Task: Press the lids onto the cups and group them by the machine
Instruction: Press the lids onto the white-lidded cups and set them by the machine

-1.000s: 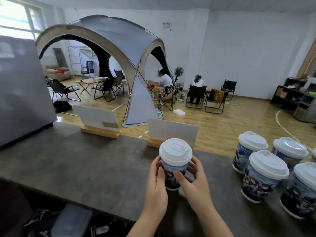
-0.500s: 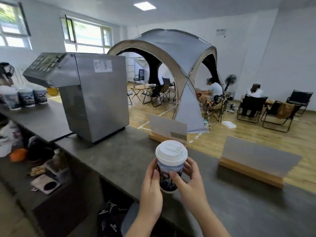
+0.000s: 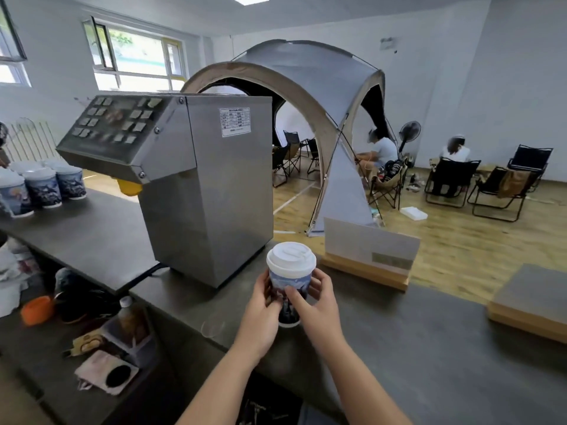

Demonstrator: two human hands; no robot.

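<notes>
One lidded cup (image 3: 291,280) held above the near worktop (image 3: 429,348), just right of the one steel machine (image 3: 196,179). Left hand (image 3: 260,314) and right hand (image 3: 319,305) both curl round its printed wall, fingers (image 3: 319,276) clamped below the white lid (image 3: 291,256). Far left: at least four lidded cups (image 3: 43,187), grouped. Two sign stands (image 3: 368,256) on the right.

White sticker (image 3: 235,122) on machine (image 3: 208,185) side, printed table too blurred to read
</notes>
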